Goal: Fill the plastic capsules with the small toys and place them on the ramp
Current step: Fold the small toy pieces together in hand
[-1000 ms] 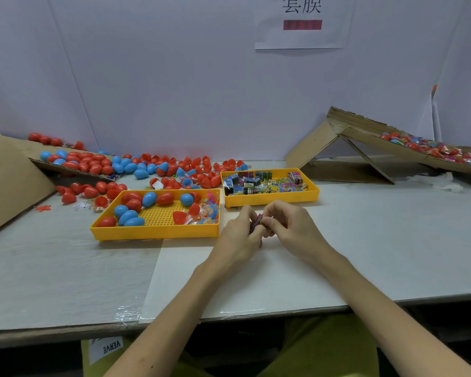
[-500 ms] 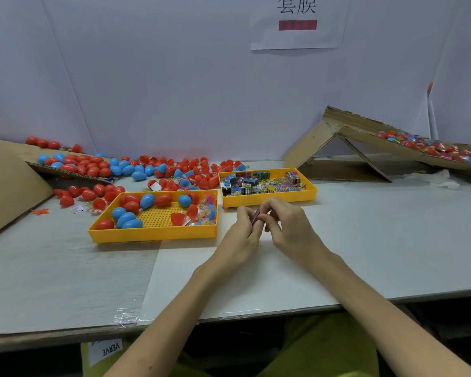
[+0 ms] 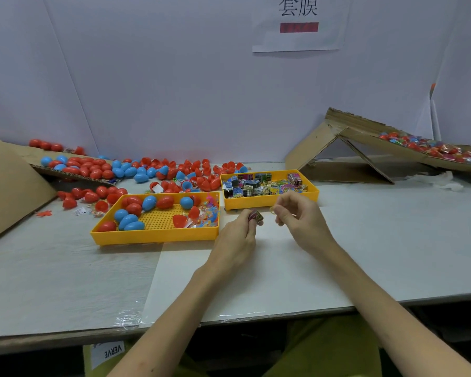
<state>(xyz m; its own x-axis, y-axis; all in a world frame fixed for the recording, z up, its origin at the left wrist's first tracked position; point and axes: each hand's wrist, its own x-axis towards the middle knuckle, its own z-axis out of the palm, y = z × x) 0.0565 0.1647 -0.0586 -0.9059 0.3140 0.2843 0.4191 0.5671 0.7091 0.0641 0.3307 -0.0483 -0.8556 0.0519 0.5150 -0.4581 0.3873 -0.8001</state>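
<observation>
The person's left hand (image 3: 235, 236) pinches a small dark red wrapped toy (image 3: 256, 216) between thumb and fingertips just above the white table (image 3: 392, 240). It is held in front of the shallow yellow plastic tray of small printed toy packets (image 3: 248, 204). The right hand (image 3: 297, 217) hovers just beside the toy without touching it, fingers curled and tips drawn close together. Whether they nip a tiny yellowish scrap or nothing at all is too small to tell. Neither hand holds a capsule. Judging from the layout, the work is under way but far from finished. A cluster of filled capsules (image 3: 430, 148) already lies on the brown cardboard ramp (image 3: 370, 137) at the far right. Many red and blue egg-shaped plastic capsules (image 3: 158, 172) lie loose along the back wall. More sit on a flat cardboard sheet (image 3: 19, 153) at the left, and others, whole and halved, lie in the second, perforated yellow tray (image 3: 152, 236). This toy probably needs an open capsule half from that tray next, then closing and a trip to the ramp.
</observation>
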